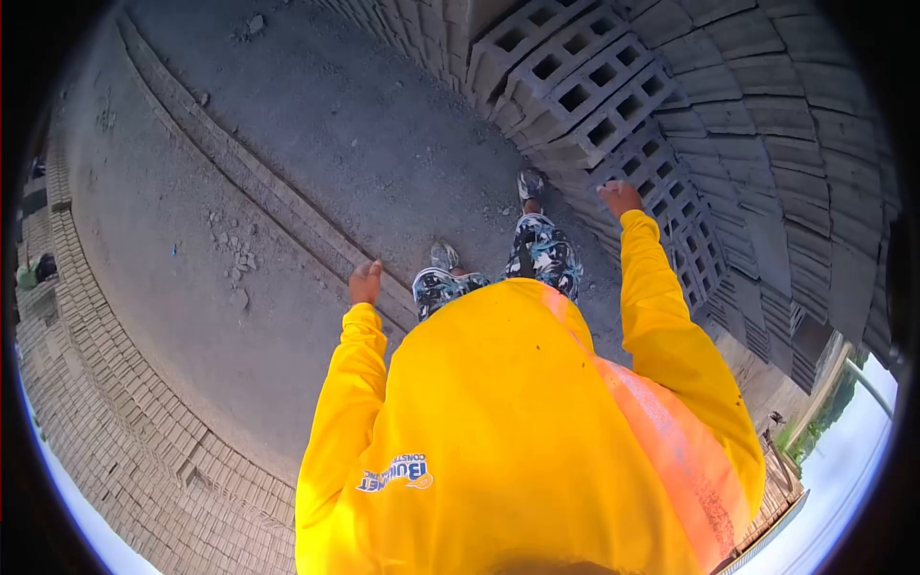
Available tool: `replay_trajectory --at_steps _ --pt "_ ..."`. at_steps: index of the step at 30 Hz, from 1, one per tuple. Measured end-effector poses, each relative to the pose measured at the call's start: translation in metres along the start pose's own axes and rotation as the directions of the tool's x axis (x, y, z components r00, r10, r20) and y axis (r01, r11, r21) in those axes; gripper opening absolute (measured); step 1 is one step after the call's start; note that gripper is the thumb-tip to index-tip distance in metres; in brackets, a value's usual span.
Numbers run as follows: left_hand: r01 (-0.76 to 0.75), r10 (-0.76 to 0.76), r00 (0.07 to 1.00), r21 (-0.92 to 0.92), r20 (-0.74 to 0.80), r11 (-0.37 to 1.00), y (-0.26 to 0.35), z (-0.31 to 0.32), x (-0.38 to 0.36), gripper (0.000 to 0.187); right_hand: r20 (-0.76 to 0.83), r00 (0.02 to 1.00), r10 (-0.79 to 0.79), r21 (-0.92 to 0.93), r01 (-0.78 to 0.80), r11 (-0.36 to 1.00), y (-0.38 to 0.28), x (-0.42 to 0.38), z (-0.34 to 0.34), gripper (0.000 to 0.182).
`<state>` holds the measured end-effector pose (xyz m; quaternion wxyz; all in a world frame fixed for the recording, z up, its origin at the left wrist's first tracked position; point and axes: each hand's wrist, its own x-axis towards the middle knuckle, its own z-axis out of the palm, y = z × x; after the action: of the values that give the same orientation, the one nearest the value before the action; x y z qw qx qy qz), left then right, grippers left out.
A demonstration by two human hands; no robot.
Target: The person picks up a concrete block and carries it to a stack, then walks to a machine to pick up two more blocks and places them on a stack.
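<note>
Both of my arms, in yellow sleeves, hang out to the sides. My left hand (365,283) is over the grey ground beside a long narrow strip (278,190); its fingers are curled, and whether it holds anything is too small to tell. My right hand (621,196) has curled fingers in front of the stacked hollow concrete blocks (613,86); touching or apart, I cannot tell, and nothing is visible in it. Below are my patterned trousers and two shoes (530,187) on the ground.
Tall stacks of grey blocks (786,125) rise close on the right and at the top. Long rows of blocks (115,364) curve along the far left. Rubble (240,257) lies on the ground left of the strip. A green and dark shape (38,271) is at the left edge.
</note>
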<state>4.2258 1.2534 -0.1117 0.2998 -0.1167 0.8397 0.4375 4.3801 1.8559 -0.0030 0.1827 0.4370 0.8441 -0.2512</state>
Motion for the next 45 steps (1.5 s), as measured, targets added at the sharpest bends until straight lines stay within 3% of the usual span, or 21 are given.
replay_trajectory --at_steps 2,3,4,5,10,12,15,16,17,18,19,22,25,31,34,36,39,41,42,43,45 --pt "0.252 -0.185 0.967 0.555 -0.174 0.793 -0.081 -0.106 -0.02 0.048 0.247 0.959 0.142 0.02 -0.151 0.988 0.008 -0.041 0.034 0.046" --pt "0.391 -0.339 0.919 0.374 -0.201 0.841 -0.163 -0.16 -0.019 0.051 0.428 0.863 0.268 0.014 -0.304 0.953 0.011 -0.068 0.053 0.046" --pt "0.663 -0.622 0.731 0.074 -0.279 0.745 -0.144 -0.196 -0.061 0.052 0.587 0.721 0.368 -0.017 -0.444 0.896 0.019 -0.088 0.076 0.046" --pt "0.71 -0.748 0.584 -0.249 -0.315 0.659 -0.136 -0.225 -0.092 0.051 0.651 0.638 0.412 -0.048 -0.507 0.861 0.026 -0.107 0.1 0.054" --pt "0.657 -0.806 0.435 -0.471 -0.401 0.589 -0.129 -0.279 -0.134 0.044 0.649 0.638 0.414 -0.076 -0.487 0.87 -0.023 -0.144 0.168 0.043" --pt "0.742 -0.838 0.524 -0.402 -0.154 0.537 -0.135 -0.268 -0.074 0.045 0.647 0.675 0.353 -0.105 -0.38 0.919 -0.08 -0.111 0.183 0.041" --pt "0.605 -0.657 0.753 -0.358 -0.035 0.712 -0.079 -0.246 0.009 0.036 0.719 0.692 -0.055 -0.249 0.331 0.91 -0.175 -0.016 0.196 0.038" --pt "0.5 -0.541 0.841 -0.349 -0.024 0.793 -0.04 -0.24 0.03 0.035 0.713 0.696 -0.087 -0.228 0.347 0.91 -0.208 0.019 0.2 0.038" --pt "0.379 -0.408 0.913 -0.335 -0.019 0.863 0.009 -0.243 0.056 0.035 0.612 0.791 0.003 -0.016 0.008 1.0 -0.22 0.073 0.235 0.032" --pt "0.358 -0.386 0.923 -0.355 -0.007 0.863 0.051 -0.252 0.081 0.037 0.627 0.729 0.274 0.03 -0.375 0.927 -0.317 0.075 0.184 0.034" --pt "0.35 -0.371 0.928 -0.373 0.016 0.859 0.085 -0.262 0.089 0.04 0.595 0.794 0.122 -0.051 -0.114 0.992 -0.364 0.111 0.185 0.034" --pt "0.337 -0.411 0.911 -0.514 -0.033 0.789 0.168 -0.318 0.122 0.042 0.509 0.861 0.025 0.104 -0.09 0.991 -0.565 0.164 0.149 0.033" --pt "0.289 -0.445 0.884 -0.58 -0.144 0.762 0.159 -0.368 0.166 0.043 0.473 0.873 -0.119 0.206 0.022 0.978 -0.79 0.162 0.096 0.033" --pt "0.43 -0.821 0.56 -0.807 -0.112 0.404 0.12 -0.438 0.252 0.034 0.443 0.714 -0.543 0.145 0.54 0.829 -1.097 0.2 0.113 0.027" --pt "0.542 -0.864 0.5 -0.798 0.056 0.262 0.085 -0.455 0.311 0.029 0.404 0.663 -0.631 0.195 0.611 0.767 -1.189 0.264 0.178 0.026" --pt "0.724 -0.826 0.563 -0.492 0.018 0.483 0.083 -0.483 0.364 0.029 0.366 0.632 -0.683 0.226 0.652 0.724 -1.197 0.345 0.248 0.031" --pt "0.681 -0.685 0.728 -0.094 -0.027 0.727 0.102 -0.547 0.473 0.028 0.624 0.76 -0.18 0.048 0.193 0.98 -1.238 0.341 0.219 0.035" --pt "0.641 -0.7 0.711 -0.475 0.072 0.603 0.123 -0.612 0.566 0.028 0.688 0.725 0.026 -0.248 0.202 0.948 -1.248 0.36 0.204 0.042" --pt "0.551 -0.696 0.698 -0.749 0.172 0.368 0.142 -0.646 0.615 0.028 0.737 0.662 -0.137 -0.249 0.454 0.855 -1.252 0.375 0.197 0.039" --pt "0.453 -0.673 0.727 -0.831 0.137 0.321 0.167 -0.686 0.661 0.028 0.738 0.643 -0.203 -0.248 0.539 0.805 -1.245 0.403 0.203 0.038" --pt "0.329 -0.637 0.745 -0.721 -0.199 0.61 0.284 -0.789 0.745 0.029 0.681 0.687 -0.254 -0.27 0.558 0.785 -1.241 0.463 0.223 0.035"
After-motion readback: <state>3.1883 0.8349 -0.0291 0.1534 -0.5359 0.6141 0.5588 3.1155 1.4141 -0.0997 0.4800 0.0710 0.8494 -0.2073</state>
